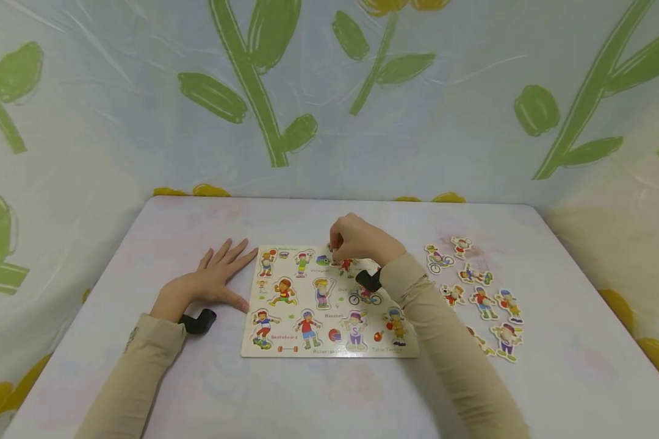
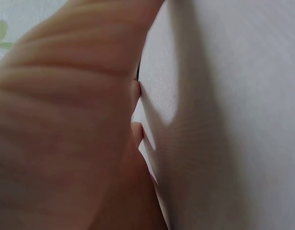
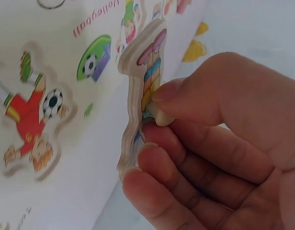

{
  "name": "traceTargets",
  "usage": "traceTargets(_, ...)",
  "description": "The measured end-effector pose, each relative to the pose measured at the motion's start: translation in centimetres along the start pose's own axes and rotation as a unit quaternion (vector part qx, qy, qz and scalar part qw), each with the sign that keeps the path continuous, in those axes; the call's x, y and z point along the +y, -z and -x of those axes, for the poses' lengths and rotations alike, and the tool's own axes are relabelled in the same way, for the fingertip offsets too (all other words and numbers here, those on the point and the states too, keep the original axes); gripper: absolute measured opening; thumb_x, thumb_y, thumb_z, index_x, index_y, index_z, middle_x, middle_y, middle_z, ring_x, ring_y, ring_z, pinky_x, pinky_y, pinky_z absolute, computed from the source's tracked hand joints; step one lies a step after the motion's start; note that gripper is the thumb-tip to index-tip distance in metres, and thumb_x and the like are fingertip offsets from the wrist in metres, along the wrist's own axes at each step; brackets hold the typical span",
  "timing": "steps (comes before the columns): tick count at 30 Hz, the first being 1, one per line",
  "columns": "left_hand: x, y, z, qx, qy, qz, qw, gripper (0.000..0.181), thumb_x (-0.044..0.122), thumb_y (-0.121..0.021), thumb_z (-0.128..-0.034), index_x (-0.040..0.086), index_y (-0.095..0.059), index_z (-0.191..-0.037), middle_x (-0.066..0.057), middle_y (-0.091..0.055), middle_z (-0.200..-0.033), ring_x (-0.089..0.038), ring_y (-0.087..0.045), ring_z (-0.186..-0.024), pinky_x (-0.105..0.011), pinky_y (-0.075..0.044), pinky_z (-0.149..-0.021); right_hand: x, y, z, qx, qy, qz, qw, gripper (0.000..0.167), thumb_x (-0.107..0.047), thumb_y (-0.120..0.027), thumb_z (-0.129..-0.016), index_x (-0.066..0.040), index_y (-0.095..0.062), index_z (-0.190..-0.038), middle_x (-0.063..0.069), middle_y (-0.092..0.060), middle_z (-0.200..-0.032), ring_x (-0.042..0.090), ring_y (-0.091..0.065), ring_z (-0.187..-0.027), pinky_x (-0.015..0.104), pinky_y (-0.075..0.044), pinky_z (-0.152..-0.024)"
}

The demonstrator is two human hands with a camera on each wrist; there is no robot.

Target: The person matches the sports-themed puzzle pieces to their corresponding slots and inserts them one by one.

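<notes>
Beige sleeves (image 1: 121, 378) come in from the near edge of the tabletop (image 1: 241, 402), a small black camera (image 1: 199, 322) at the left wrist and another at the right. Between the forearms lies a pale peg puzzle board (image 1: 329, 355), printed with sports figures, among them a baseball player with an S on the shirt (image 1: 356, 329) and, higher up, a runner (image 1: 282, 291). Beside the right forearm is a group of loose puzzle pieces: a purple-trousered figure (image 1: 507, 341) nearest, one partly hidden by the sleeve, then a blue-capped figure (image 1: 483, 303) and, farther off, a cyclist (image 1: 438, 259). The left hand (image 1: 214, 274) is spread on the tabletop, thumb and index fingertips at the board's left edge. The right hand (image 1: 362, 239) pinches the knob (image 3: 160, 115) of a wooden puzzle piece (image 3: 154, 67), tilted on edge over the board's far side, near the footballer (image 3: 30, 120). Beyond the tabletop hangs a pale backdrop (image 1: 445, 122) with green stems and leaves.
</notes>
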State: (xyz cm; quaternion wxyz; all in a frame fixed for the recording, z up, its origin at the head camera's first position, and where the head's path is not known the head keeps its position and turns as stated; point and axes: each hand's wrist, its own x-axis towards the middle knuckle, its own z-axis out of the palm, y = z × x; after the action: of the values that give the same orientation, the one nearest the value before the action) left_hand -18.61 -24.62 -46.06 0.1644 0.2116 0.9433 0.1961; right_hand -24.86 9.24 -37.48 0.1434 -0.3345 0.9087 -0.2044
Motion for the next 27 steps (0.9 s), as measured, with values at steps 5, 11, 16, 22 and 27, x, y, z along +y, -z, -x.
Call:
traceTargets(5,0.0,0.1,-0.1,-0.002,-0.010,-0.004,0.9999,0.128,0.073,-0.076,-0.0634,0.021,-0.012,-0.161,-0.012,0.005,-0.166,-0.041,0.017,-0.148,-0.065,0.012,-0.113,-0.6,-0.9,-1.4,-0.009,0.009,-0.003,0.9999,0.004,-0.003,-0.074,-0.079,-0.005,-0.073,-0.083,0.004,-0.067,-0.082,0.016,-0.055,-0.064,0.028,-0.049,-0.059)
traceTargets(11,0.4,0.3,-0.1,-0.012,0.003,-0.014,0.9998,0.128,0.071,-0.078,-0.0647,0.019,-0.012,-0.161,-0.011,0.006,-0.167,-0.040,0.016,-0.149,-0.064,0.011,-0.114,-1.2,-1.8,-3.0,-0.020,0.005,0.012,0.9997,0.004,-0.004,-0.074,-0.079,-0.006,-0.073,-0.082,0.003,-0.067,-0.081,0.017,-0.056,-0.070,0.027,-0.050,-0.062)
traceTargets(16,0.2,0.3,-0.1,-0.012,0.007,-0.015,0.9998,0.127,0.070,-0.079,-0.0652,0.019,-0.012,-0.161,-0.011,0.006,-0.167,-0.040,0.016,-0.149,-0.065,0.011,-0.114,-1.9,-2.4,-4.1,-0.031,0.018,0.014,0.9993,0.001,-0.005,-0.073,-0.081,-0.006,-0.074,-0.080,0.002,-0.067,-0.078,0.015,-0.054,-0.066,0.026,-0.048,-0.059)
traceTargets(22,-0.2,0.0,-0.2,-0.012,0.009,-0.021,0.9997,0.129,0.075,-0.076,-0.0629,0.022,-0.011,-0.161,-0.008,0.007,-0.167,-0.037,0.018,-0.149,-0.063,0.011,-0.115,-2.7,-3.3,-5.1,-0.043,0.015,0.013,0.9989,0.008,-0.003,-0.073,-0.081,-0.008,-0.073,-0.075,0.002,-0.065,-0.075,0.013,-0.050,-0.062,0.024,-0.043,-0.055)
traceTargets(27,-0.1,0.1,-0.3,-0.010,0.006,-0.013,0.9998,0.128,0.074,-0.076,-0.0638,0.021,-0.011,-0.161,-0.010,0.006,-0.167,-0.039,0.017,-0.149,-0.064,0.012,-0.114,-3.0,-4.1,-5.6,-0.049,-0.007,0.022,0.9985,0.011,-0.007,-0.077,-0.082,-0.011,-0.071,-0.073,0.002,-0.063,-0.080,0.016,-0.052,-0.069,0.025,-0.045,-0.057)
